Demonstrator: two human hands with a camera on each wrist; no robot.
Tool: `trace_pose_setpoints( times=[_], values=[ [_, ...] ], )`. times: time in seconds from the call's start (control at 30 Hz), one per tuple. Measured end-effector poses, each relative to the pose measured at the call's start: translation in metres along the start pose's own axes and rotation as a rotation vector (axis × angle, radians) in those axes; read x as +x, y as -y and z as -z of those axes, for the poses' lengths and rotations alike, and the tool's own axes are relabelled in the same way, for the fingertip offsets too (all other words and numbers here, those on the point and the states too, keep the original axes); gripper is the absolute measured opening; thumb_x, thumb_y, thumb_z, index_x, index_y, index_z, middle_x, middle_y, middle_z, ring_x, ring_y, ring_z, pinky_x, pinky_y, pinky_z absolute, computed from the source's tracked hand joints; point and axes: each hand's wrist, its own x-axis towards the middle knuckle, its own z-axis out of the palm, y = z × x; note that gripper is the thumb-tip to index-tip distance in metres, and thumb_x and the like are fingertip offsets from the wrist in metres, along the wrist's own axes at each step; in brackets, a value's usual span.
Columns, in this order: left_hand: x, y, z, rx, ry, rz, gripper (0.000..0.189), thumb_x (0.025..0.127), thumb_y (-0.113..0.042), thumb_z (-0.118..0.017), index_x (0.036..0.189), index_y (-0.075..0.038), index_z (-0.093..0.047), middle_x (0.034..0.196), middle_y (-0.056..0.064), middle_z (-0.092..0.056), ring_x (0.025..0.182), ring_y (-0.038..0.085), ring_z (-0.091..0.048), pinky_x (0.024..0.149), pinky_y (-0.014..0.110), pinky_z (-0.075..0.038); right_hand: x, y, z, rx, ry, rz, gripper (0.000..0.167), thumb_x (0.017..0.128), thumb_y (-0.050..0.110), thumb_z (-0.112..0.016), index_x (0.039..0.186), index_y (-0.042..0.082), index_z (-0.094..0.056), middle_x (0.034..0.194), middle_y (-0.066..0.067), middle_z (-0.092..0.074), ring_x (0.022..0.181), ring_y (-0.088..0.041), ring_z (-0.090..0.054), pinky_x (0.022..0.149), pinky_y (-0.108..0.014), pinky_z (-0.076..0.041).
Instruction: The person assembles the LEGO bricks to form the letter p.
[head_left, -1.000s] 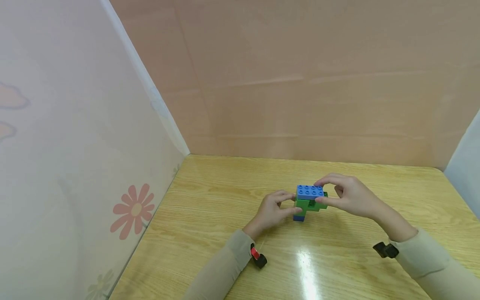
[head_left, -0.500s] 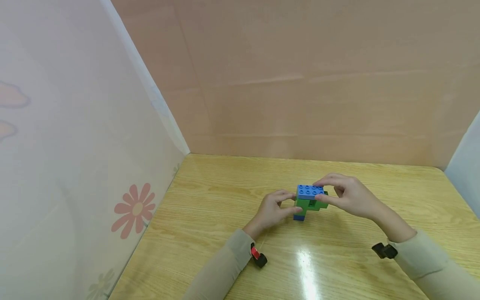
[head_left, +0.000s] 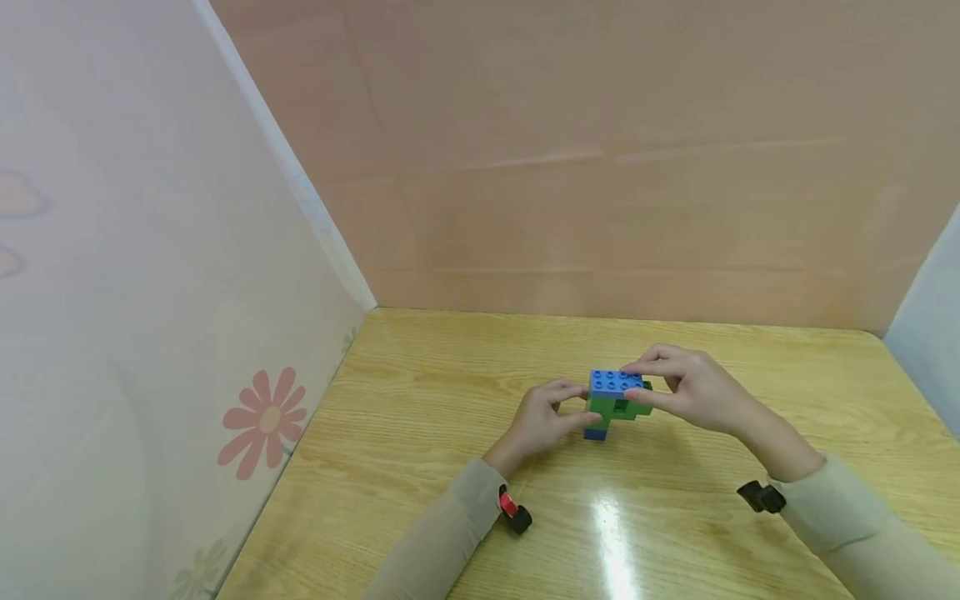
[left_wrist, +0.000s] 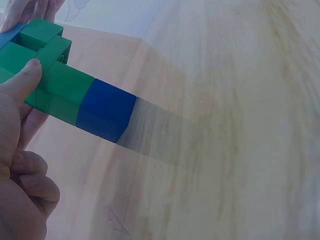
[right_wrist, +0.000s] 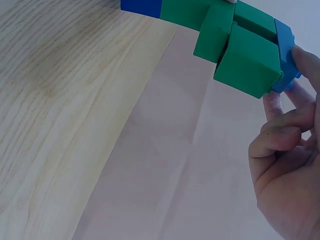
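A stack of toy building bricks stands on the table between both hands. Its base is a dark blue brick [left_wrist: 106,110], casting a reflection on the wood. Above come several green bricks [right_wrist: 250,60], jutting out to the right in the head view. A lighter blue brick [head_left: 609,379] with studs on its upper face tops them. My left hand [head_left: 542,419] holds the green part from the left, thumb in front, fingers behind. From the right, my right hand [head_left: 697,390] pinches the top blue brick, thumb on the near side; its other fingers are curled in the right wrist view.
The wooden table [head_left: 420,392] meets a tan back wall [head_left: 525,208]. At the left rises a pale wall [head_left: 150,250] with a printed red flower [head_left: 268,418]. Black straps hang at both sleeve cuffs.
The right thumb has moved slightly up onto the near edge of the top blue brick. The left hand keeps its hold, and the stack stays in place; the head view shifts a little.
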Motion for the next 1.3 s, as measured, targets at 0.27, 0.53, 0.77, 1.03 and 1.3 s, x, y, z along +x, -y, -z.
trace_pose_setpoints(
  times=[0.27,0.53,0.77,1.03,1.3],
  values=[
    [-0.001,0.0,0.002,0.015,0.013,0.005,0.044,0.093,-0.032,-0.08,0.132,-0.014,-0.073,0.114,-0.014,-0.068,0.068,0.012,-0.041,0.059,0.019,-0.034,-0.001,0.002,-0.001,-0.015,0.019,-0.015,0.032,0.087,0.014,-0.086,0.119,0.014,-0.079,0.103,0.012,-0.064,0.059,0.0,-0.037,0.049,-0.022,-0.037],
    [-0.001,-0.003,0.002,0.013,0.009,0.018,0.044,0.093,-0.031,-0.081,0.132,-0.014,-0.073,0.114,-0.014,-0.068,0.068,0.014,-0.042,0.059,0.02,-0.033,-0.003,0.0,-0.002,0.009,0.006,-0.041,0.033,0.087,0.015,-0.086,0.12,0.016,-0.079,0.104,0.013,-0.065,0.057,0.0,-0.035,0.049,-0.021,-0.036],
    [-0.003,0.0,-0.003,-0.022,0.004,0.044,0.046,0.092,-0.036,-0.081,0.133,-0.016,-0.072,0.121,-0.015,-0.068,0.091,0.021,-0.061,0.065,0.02,-0.04,-0.008,0.0,-0.005,0.032,-0.038,-0.04,0.035,0.086,0.012,-0.086,0.12,0.018,-0.078,0.105,0.013,-0.067,0.057,-0.001,-0.033,0.049,-0.021,-0.034],
    [-0.007,0.003,-0.004,-0.057,-0.016,0.07,0.044,0.09,-0.036,-0.083,0.13,-0.02,-0.074,0.121,-0.018,-0.068,0.114,0.01,-0.064,0.087,0.028,-0.053,-0.018,-0.007,-0.009,0.103,-0.1,-0.067,0.048,0.083,0.007,-0.088,0.128,0.017,-0.073,0.113,0.006,-0.072,0.05,0.0,-0.031,0.044,-0.021,-0.032],
    [-0.011,0.009,-0.004,-0.02,-0.009,0.101,0.04,0.088,-0.035,-0.086,0.124,-0.02,-0.077,0.117,-0.018,-0.07,0.11,0.006,-0.064,0.081,0.025,-0.051,-0.036,-0.011,-0.006,0.177,-0.111,-0.192,0.045,0.084,0.004,-0.086,0.124,0.018,-0.073,0.076,0.006,-0.062,0.047,0.001,-0.026,0.042,-0.024,-0.031]
  ],
)
